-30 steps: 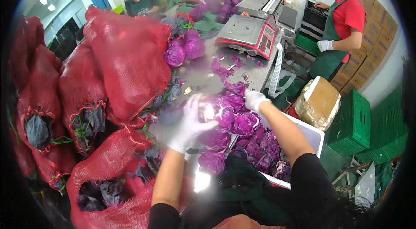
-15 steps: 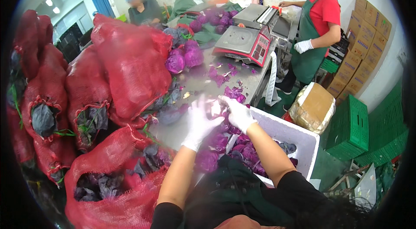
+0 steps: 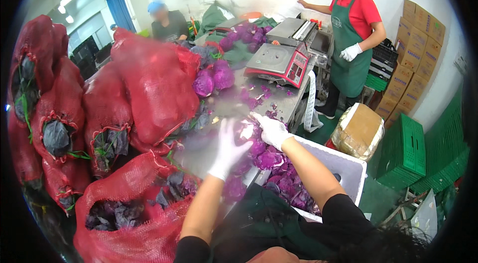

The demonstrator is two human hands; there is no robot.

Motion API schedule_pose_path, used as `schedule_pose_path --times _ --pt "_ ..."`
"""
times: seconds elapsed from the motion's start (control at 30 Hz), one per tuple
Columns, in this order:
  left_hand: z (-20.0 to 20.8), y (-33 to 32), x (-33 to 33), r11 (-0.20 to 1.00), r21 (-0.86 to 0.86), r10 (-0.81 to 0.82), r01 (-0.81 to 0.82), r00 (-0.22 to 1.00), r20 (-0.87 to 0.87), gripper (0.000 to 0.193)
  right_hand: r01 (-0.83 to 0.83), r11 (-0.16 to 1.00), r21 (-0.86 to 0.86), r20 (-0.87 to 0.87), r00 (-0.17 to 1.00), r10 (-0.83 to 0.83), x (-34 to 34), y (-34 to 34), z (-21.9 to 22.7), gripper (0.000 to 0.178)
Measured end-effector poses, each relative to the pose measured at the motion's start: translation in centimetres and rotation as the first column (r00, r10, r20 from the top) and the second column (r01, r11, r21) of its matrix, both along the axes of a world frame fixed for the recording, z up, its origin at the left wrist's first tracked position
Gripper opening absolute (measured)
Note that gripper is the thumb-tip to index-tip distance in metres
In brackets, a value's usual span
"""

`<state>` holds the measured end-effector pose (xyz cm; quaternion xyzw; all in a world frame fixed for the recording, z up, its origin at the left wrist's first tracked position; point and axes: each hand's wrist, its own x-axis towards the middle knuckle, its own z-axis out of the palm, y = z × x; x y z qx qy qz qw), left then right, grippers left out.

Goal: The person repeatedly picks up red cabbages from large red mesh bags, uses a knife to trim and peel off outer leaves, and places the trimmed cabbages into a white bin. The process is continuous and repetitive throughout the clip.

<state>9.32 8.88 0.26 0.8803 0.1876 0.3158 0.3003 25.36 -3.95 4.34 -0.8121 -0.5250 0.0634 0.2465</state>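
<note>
A red cabbage (image 3: 257,146) with a pale cut patch is between my gloved hands, above the near edge of the metal table. My left hand (image 3: 228,149) is at its left side, fingers stretched and apart, the thumb reaching toward it. My right hand (image 3: 272,130) bends its fingers over the cabbage's upper right side; the fingertips are partly hidden. Below my right wrist, a loose purple leaf (image 3: 269,159) shows over the white foam box (image 3: 354,166), which holds many cabbage leaves (image 3: 294,183). A hazy smear blurs the middle of the picture.
Red mesh sacks (image 3: 157,89) of cabbages crowd the left. Beyond are whole cabbages (image 3: 222,75), leaf scraps, a red scale (image 3: 276,61) and a wrapping machine (image 3: 318,41). A co-worker in a green apron (image 3: 343,54) stands by green crates (image 3: 401,148) and cartons (image 3: 418,49); another person sits behind.
My left hand has opened slightly away from the cabbage. A purple leaf now shows beneath my right wrist, and fewer scraps lie beyond it. The co-worker's far arm has shifted left.
</note>
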Motion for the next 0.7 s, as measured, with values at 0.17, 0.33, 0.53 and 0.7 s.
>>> schedule_pose_path --times 0.17,0.33,0.53,0.7 --pt "-1.2 -3.1 0.6 0.982 0.076 0.175 -0.171 0.984 -0.046 0.116 -0.082 0.994 -0.074 0.079 0.993 0.088 1.2 -0.2 1.6 0.061" --pt "-1.8 -2.1 1.6 0.982 0.186 0.062 -0.04 0.992 -0.11 0.11 -0.112 0.988 -0.106 0.178 0.975 0.13 3.3 0.1 0.6 0.054" --pt "-1.0 -2.3 2.2 0.979 0.203 0.008 0.029 0.984 -0.18 0.108 0.027 0.992 -0.12 0.153 0.988 -0.008 7.5 2.5 0.7 0.031" --pt "-0.9 -1.4 1.4 0.982 0.147 -0.098 0.115 0.988 -0.119 0.108 0.119 0.985 -0.128 -0.052 0.991 -0.127 13.6 4.2 -6.9 0.034"
